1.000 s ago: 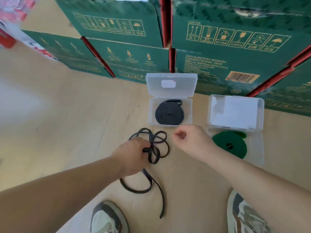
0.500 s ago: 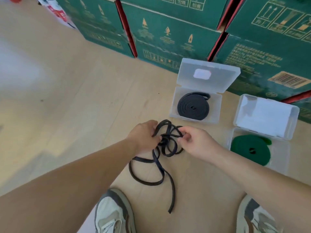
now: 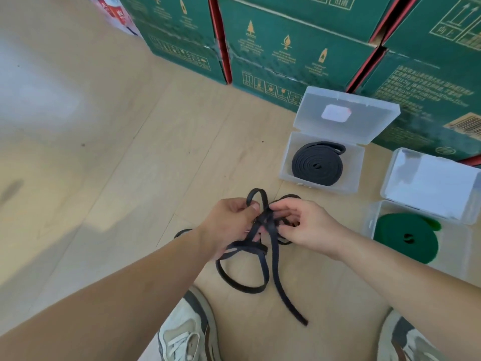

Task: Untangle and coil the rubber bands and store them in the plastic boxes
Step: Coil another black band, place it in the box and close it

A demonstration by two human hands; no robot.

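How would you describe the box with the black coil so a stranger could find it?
Look at the stacked green cartons at the far edge of the wooden floor. Two open clear boxes stand before them; take the left box. It holds a coiled black band, while its neighbour holds a green coil.

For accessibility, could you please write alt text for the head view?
A left hand and right hand pinch a tangled black band; beyond, two open plastic boxes hold a coiled black band and a coiled green band.

tangled band (image 3: 273, 248) before boxes (image 3: 287, 160), cartons (image 3: 299, 48) behind them
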